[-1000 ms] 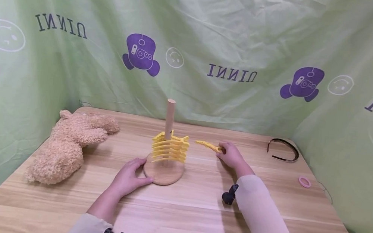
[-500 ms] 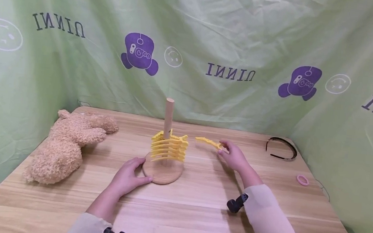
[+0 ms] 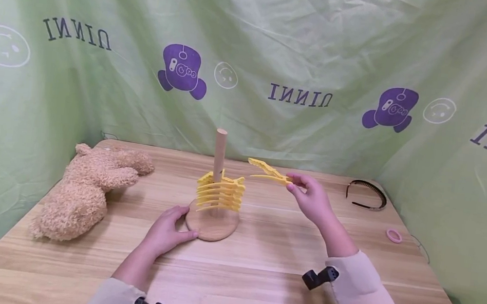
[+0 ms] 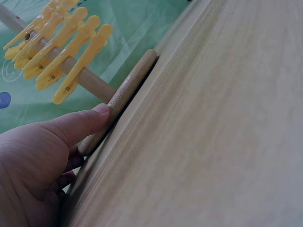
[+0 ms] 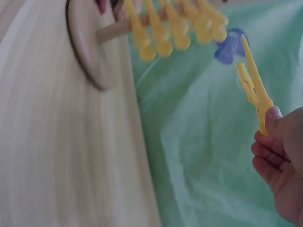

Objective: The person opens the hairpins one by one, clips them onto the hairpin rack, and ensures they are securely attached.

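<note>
A wooden stand [image 3: 219, 150] rises from a round base, its upright post bearing several yellow hair clips [image 3: 220, 194] stacked one above another. At the base's near left side, my left hand [image 3: 168, 233] grips the rim; in the left wrist view the thumb lies on the base [image 4: 130, 78] and the other fingers are partly hidden at its edge. To the right of the post, above the table, my right hand [image 3: 311, 197] pinches the rear end of another yellow alligator hair clip [image 3: 268, 171] between thumb and fingers. This clip points left, its two arms spread apart.
A fluffy tan teddy bear [image 3: 85, 190] lies on the left of the wooden table [image 3: 230, 288]. Toward the back right are a dark headband [image 3: 369, 196] and a pink ring [image 3: 394, 235]. A green printed curtain [image 3: 253, 50] encloses the table's back and sides.
My right hand has lifted the clip up from near the tabletop, and the clip's arms have spread apart. The left hand stays at the base; the stand has not moved.
</note>
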`<state>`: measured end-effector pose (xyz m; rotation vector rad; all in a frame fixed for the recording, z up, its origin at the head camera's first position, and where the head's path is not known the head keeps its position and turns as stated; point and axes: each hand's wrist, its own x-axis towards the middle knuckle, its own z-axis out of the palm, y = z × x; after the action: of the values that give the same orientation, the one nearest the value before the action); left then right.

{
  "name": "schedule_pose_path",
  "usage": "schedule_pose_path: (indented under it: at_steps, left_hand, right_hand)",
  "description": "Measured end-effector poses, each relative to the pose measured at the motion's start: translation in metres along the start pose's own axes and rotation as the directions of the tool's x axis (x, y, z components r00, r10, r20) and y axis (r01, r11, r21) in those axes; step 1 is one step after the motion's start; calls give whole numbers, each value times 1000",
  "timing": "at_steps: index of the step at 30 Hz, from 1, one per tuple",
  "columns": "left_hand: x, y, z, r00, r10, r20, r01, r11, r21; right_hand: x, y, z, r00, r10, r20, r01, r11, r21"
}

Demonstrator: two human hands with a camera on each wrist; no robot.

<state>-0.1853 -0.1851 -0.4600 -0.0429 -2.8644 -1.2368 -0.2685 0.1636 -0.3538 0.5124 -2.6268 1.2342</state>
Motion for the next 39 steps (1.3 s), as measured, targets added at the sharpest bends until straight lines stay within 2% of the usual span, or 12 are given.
schedule_pose_path:
  at_steps: [7,12,16,23,39]
  left_hand:
    - [1,-1,1,1000,0,-3,0,1000,-4]
    - [0,-2,2,1000,5,-5,-5,1000,-9]
    - [-1,-2,2,1000,5,-5,-5,1000,-15]
    - [-2,1,0,1000,6,-7,-6,1000,-13]
    - [-1,0,0,1000,5,-6,-5,1000,-9]
  right_hand:
    - [-2,-45,10,992,-124,-9,124,992,-39]
    - [3,-63,27,982,-188,22,189,979,-78]
    - [7,-74,38,977,-201,67,207,973,-98]
    - [13,-82,48,980,-176,94,186,978,-100]
    - [15,-81,50,960,-224,170,245,963,-112]
